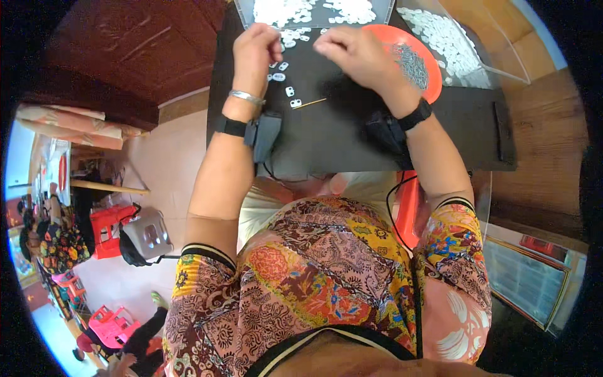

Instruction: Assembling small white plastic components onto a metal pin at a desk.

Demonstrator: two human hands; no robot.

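Between the left hand (258,44) and the right hand (352,53), both half curled, white pieces (289,44) lay on the counter (333,147); I couldn't tell whether either held anything. Beside the right hand, a red plate (432,63) corralled metal pins (412,66), probably for easy reach.

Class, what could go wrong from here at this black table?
The right hand is beside or above the red plate, so a bump might tip out its small grey pieces. Loose white pieces lie near the left hand, which could scatter them while moving.
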